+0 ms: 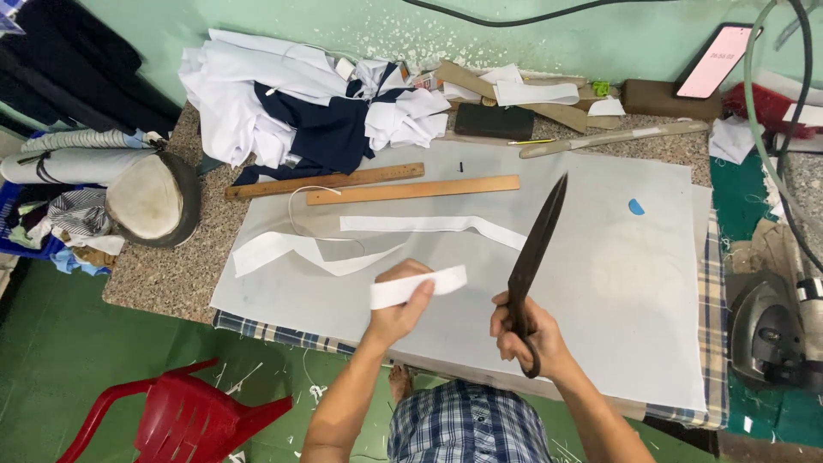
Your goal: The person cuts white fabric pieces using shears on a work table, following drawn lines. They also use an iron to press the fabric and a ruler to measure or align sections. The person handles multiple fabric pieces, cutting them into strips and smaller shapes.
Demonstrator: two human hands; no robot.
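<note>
Risk: right hand point(525, 339) gripping closed shears point(533, 257) blade-up, left hand point(401, 307) pinching a floppy white strip point(418, 286) close by, so a sagging strip could pull fingers toward the blades

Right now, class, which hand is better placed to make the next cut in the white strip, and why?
The right hand: it already grips the black shears, blades shut and pointing away. The left hand only pinches the white strip.
</note>
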